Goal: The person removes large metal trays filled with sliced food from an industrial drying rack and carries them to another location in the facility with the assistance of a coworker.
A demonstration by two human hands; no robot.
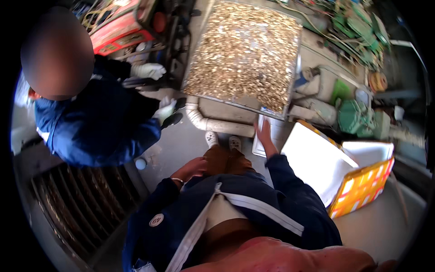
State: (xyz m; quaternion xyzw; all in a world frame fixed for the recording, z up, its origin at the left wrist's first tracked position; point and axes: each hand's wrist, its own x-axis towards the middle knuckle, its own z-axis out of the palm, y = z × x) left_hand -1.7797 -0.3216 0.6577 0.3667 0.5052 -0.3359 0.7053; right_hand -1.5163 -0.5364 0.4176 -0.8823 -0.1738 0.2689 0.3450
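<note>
A shallow metal-edged tray (236, 105) full of small golden-brown chips or flakes lies ahead of me; what they are I cannot make out. My right hand (265, 135) is raised by its near right corner, fingers stretched out and apart, holding nothing. Whether it touches the tray's edge is unclear. Beneath that corner stands a white box or panel (259, 147), partly hidden by the hand. My left hand (194, 167) hangs loosely by my brown trousers (226, 161), its fingers somewhat blurred, with nothing visible in it.
At my left stands a person in a blue jacket (97, 118) and white gloves. A slatted metal rack (81, 206) is low on the left. A pale pipe (217, 126) runs below the tray. White foam box parts (312, 158), an orange checked box (362, 188) and green machinery (355, 118) occupy the right.
</note>
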